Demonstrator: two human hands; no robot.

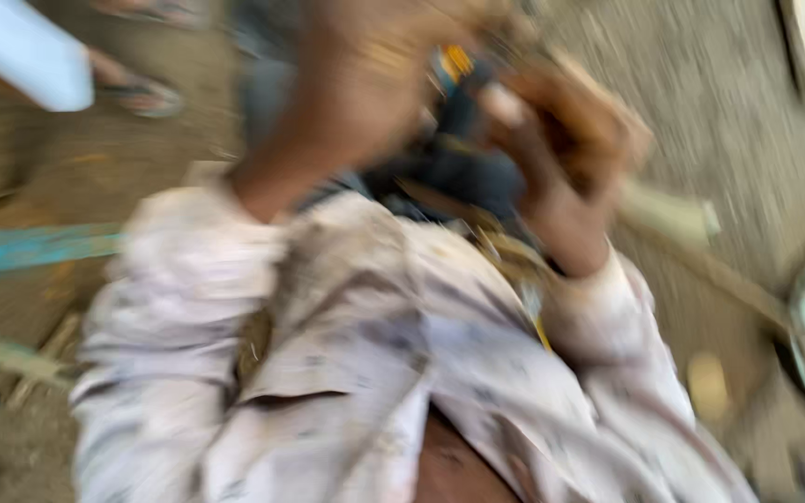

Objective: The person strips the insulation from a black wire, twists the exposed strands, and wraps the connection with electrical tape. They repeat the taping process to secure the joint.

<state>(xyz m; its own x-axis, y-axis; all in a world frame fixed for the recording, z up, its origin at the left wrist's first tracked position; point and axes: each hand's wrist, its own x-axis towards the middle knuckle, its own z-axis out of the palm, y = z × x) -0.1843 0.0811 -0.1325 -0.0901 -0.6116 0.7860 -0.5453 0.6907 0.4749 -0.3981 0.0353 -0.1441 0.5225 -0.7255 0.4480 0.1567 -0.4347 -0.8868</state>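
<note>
Both hands are raised close together over a dark bundle [463,163] near the chest. The left hand [365,84] and right hand [575,154] seem curled on it, though blur hides their fingers. It looks soft and light; best gripped from both sides.

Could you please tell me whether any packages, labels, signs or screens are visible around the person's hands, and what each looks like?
No package, sign or screen can be made out; the picture is heavily blurred.
Possible label: a small yellow-and-blue patch between the left hand and right hand, on a dark object; too blurred to tell what it is.
</note>
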